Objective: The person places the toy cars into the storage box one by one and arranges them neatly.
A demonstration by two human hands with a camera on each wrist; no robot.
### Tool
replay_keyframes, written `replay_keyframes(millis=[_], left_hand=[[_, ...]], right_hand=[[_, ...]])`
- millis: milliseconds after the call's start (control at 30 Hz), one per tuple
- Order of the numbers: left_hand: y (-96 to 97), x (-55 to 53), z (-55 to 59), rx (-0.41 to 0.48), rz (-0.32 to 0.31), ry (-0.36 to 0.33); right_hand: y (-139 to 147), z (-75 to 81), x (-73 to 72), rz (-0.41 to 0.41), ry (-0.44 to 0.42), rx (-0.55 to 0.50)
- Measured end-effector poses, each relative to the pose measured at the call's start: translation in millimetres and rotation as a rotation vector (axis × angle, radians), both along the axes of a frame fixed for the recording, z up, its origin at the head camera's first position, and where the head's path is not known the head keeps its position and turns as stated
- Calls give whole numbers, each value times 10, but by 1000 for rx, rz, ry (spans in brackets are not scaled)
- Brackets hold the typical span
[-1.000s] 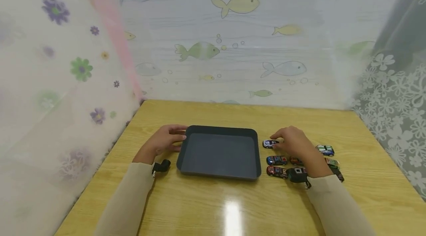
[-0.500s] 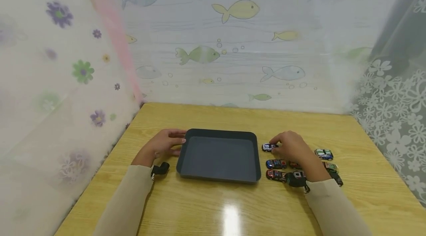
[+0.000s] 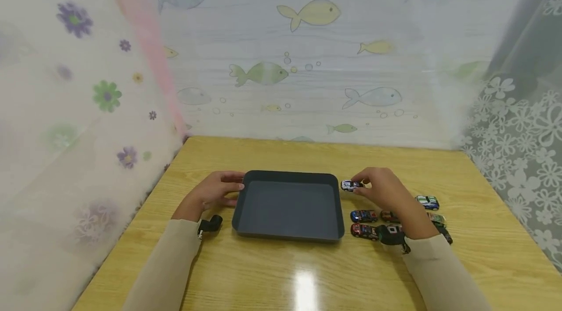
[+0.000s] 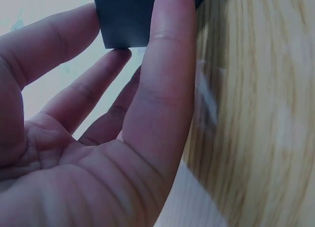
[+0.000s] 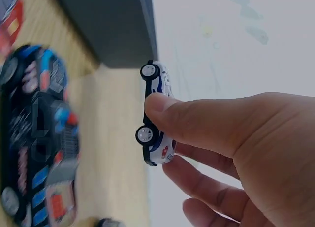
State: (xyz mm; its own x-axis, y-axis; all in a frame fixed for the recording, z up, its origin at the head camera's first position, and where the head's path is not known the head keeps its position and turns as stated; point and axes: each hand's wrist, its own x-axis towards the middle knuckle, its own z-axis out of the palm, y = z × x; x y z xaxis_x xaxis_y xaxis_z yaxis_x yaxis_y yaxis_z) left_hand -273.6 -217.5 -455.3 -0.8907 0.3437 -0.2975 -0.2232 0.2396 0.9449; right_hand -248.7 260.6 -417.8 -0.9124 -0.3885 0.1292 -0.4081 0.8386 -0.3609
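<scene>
Between the thumb and fingers of my right hand [image 3: 383, 189] is a white toy car [image 3: 351, 185] with dark blue trim. It is held up beside the right wall of a dark grey tray [image 3: 287, 237]. In the right wrist view the car [image 5: 160, 113] is on edge to the camera, wheels facing left, the thumb across its side. My left hand [image 3: 216, 189] rests against the tray's left side with loosely extended fingers. The left wrist view has the thumb and fingertips touching the tray's dark wall [image 4: 125, 20].
Several more toy cars stand right of the tray, among them a blue car [image 3: 363, 216], a red car [image 3: 364, 231] and a white-green car [image 3: 427, 202]. My right forearm partly covers some. A printed curtain [image 3: 263, 33] rises behind the wooden table [image 3: 246, 272].
My right hand has taken hold of the white toy car and raised it from the table, shifting slightly left toward the tray. My left hand and the tray stay in place.
</scene>
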Motion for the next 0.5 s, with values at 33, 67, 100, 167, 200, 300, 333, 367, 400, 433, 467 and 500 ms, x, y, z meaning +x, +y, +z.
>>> replay_keyframes(millis=[33, 67, 100, 167, 200, 300, 333, 367, 400, 433, 467, 500], left_hand=[[0, -2, 1, 1, 1, 0], [0, -5, 1, 3, 1, 0], [-1, -7, -1, 2, 1, 0], [1, -8, -4, -4, 8, 2], [2, -10, -4, -5, 9, 2], [4, -10, -10, -2, 10, 7], [4, -10, -10, -1, 9, 8], [3, -10, -12, -1, 7, 10], [2, -11, -12, 1, 6, 10], [1, -10, -11, 1, 7, 9], [-2, -10, -11, 3, 9, 7], [-6, -11, -12, 4, 8, 5]], right_hand=[[-18, 18, -1, 5, 0, -5], [-39, 40, -1, 9, -3, -10], [-61, 62, -5, 13, -9, -15], [-103, 97, -16, 20, -21, -17], [-126, 113, -20, 19, -26, -19], [-200, 159, -47, 30, -37, -21], [-230, 167, -56, 32, -38, -21], [-264, 174, -63, 36, -41, -23], [-303, 181, -70, 47, -43, -29], [-343, 183, -82, 60, -47, -36], [-386, 187, -91, 67, -53, -42], [-433, 187, -102, 77, -56, -46]])
